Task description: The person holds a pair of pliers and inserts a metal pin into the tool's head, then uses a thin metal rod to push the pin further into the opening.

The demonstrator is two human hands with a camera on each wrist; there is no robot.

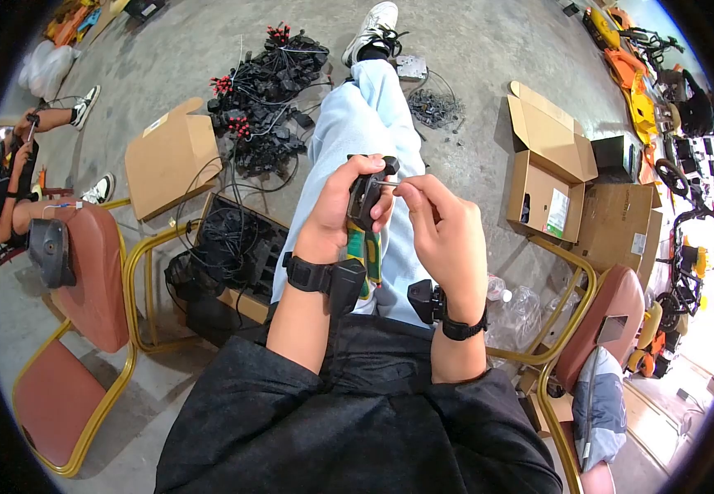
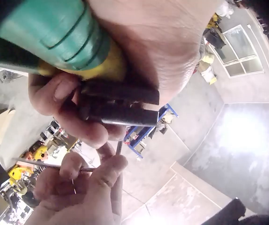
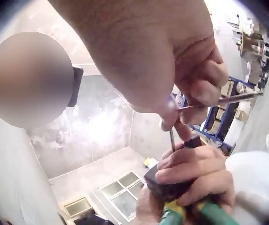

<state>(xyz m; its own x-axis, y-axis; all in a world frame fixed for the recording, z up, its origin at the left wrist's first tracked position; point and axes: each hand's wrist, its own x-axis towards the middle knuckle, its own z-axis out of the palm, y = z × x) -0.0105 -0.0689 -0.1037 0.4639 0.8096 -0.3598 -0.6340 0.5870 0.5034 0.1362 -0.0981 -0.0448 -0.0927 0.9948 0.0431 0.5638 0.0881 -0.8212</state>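
Observation:
My left hand (image 1: 332, 206) grips pliers (image 1: 363, 204) by their blocky black head. Their green-and-yellow handles (image 2: 59, 37) point back toward my body, and two dark jaws with a narrow gap show in the left wrist view. Close by on the right, my right hand (image 1: 449, 239) pinches a thin metal rod (image 3: 238, 99) between thumb and fingers. One length of the rod sticks out sideways past the fingers; a second thin length runs down to the black head, so it looks bent like a hex key. The fingers hide the bend.
On the floor ahead lie heaps of black parts with cables (image 1: 266, 103). An open cardboard box (image 1: 550, 177) stands to the right, and another box (image 1: 246, 300) of black parts is beside my left leg. Chairs (image 1: 85, 280) flank me; another person's legs (image 1: 52, 123) show far left.

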